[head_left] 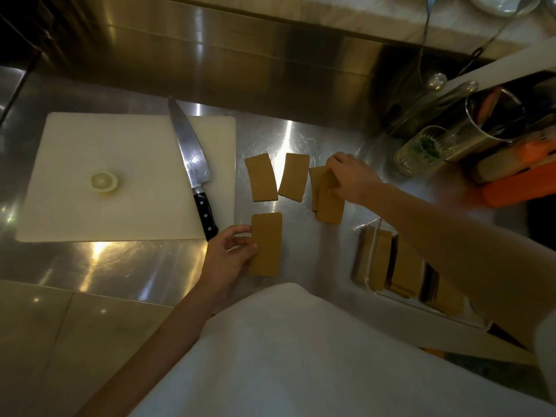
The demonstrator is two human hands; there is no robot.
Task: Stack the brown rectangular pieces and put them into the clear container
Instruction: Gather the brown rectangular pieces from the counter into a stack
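Several flat brown rectangular pieces lie on the steel counter. My left hand [230, 255] grips the near piece [267, 245] by its left edge. My right hand [350, 179] pinches the top of an overlapping pair of pieces [329, 203] further right. Two single pieces lie apart between them, a left one [261, 177] and a right one [294, 176]. The clear container [373, 254] sits at the right under my right forearm. It holds several brown pieces standing on edge, partly hidden by the arm.
A white cutting board [120, 182] lies to the left, with a chef's knife [192, 170] and a lemon slice [104, 182] on it. Jars, a metal utensil cup [481, 127] and an orange tray [517, 188] crowd the back right. A steel backsplash rises behind.
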